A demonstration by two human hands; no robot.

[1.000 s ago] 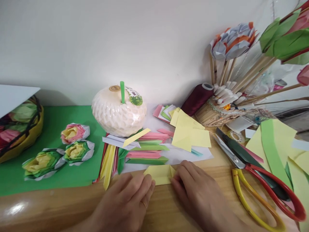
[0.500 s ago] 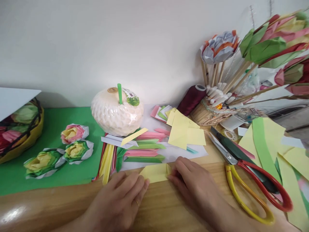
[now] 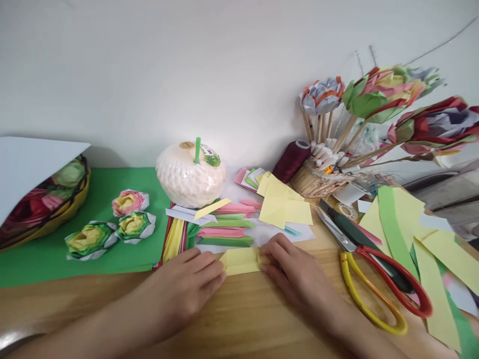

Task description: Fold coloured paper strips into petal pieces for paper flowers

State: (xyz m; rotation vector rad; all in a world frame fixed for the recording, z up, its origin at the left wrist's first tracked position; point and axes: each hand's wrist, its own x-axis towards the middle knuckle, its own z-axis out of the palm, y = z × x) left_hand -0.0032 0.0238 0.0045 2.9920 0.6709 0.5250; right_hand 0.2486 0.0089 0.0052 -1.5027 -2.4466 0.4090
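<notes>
A yellow folded paper strip [image 3: 241, 261] lies on the wooden table between my two hands. Its left end is under the closed fingers of my left hand [image 3: 196, 286]. My right hand [image 3: 297, 279] pinches the right end, where a small folded flap shows; the fingertips are partly hidden behind the knuckles. Just beyond the strip lie folded pink and green paper strips [image 3: 226, 232]. A bundle of yellow strips [image 3: 175, 239] is left of them, close to my left hand. To the right of my right hand rest scissors [image 3: 368, 259] with one red and one yellow handle.
Paper flowers [image 3: 130, 204] sit on green paper at left, near a covered basket [image 3: 80, 199]. A white wrapped coconut [image 3: 190, 179] stands behind the strips. Loose yellow sheets [image 3: 284, 202], a maroon thread spool [image 3: 292, 162] and a container [image 3: 316, 179] with paper flowers on sticks are at right.
The camera view has shifted, so the things at the left sit further right and those at the right further left. Both hands stay at the ends of the yellow paper strip.
</notes>
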